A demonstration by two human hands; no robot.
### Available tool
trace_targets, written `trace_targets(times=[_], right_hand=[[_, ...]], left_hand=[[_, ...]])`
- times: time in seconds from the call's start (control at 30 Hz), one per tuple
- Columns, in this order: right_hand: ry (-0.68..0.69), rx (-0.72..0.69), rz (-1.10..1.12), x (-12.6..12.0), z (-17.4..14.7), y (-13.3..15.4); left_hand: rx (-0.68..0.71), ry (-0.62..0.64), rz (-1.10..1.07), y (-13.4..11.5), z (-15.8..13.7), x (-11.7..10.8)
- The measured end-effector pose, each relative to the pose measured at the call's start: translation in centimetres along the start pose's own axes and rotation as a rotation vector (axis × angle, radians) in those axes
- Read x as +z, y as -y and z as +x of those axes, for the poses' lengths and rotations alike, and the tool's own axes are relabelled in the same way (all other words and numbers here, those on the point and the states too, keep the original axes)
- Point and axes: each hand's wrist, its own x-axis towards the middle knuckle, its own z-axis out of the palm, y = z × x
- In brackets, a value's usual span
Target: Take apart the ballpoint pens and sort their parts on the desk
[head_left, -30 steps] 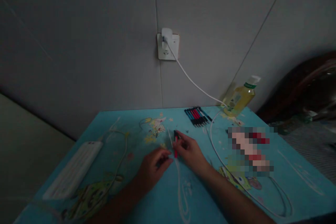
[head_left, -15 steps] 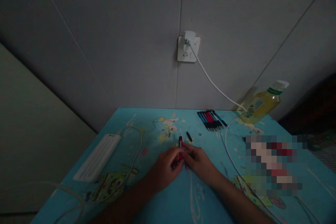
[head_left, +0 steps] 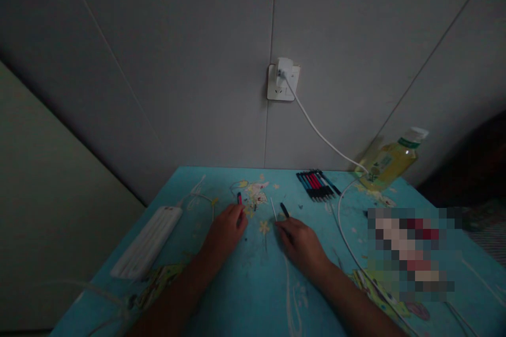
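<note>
My left hand (head_left: pixel 225 229) is closed around a red pen barrel (head_left: pixel 240 201) with a black end, which points away from me above the table. My right hand (head_left: pixel 299 239) rests low over the tabletop, thumb and fingertips pinched at the near end of a thin white pen refill (head_left: pixel 273 208). Just beyond those fingers lies a short black pen part (head_left: pixel 284 210). Farther back, a row of pens (head_left: pixel 316 185) in red, blue and black lies side by side.
On the left is a white power strip (head_left: pixel 148 242) with its cord. A bottle of yellow liquid (head_left: pixel 391 163) stands at the back right. A white cable (head_left: pixel 316 129) runs from the wall socket (head_left: pixel 272 84) across the table (head_left: pixel 253 295). A pixelated patch covers something at right.
My hands have come apart. The left moved left and forward with the red pen barrel; the right stayed near the middle and is now at the white refill.
</note>
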Motion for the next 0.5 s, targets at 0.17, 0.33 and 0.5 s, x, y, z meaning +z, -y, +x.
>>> trace_targets(times=[0.17, 0.33, 0.5], right_hand=[[-0.041, -0.001, -0.180, 0.2, 1.7, 0.4], [0.022, 0.037, -0.398, 0.0, 6.6, 1.9], [0.087, 0.082, -0.476, 1.4, 9.9, 2.7]], left_hand=[[0.002, 0.122, 0.183, -0.3, -0.2, -0.2], [0.007, 0.218, 0.249, -1.1, -0.4, -1.1], [0.000, 0.238, 0.251, -1.2, -0.5, -1.4]])
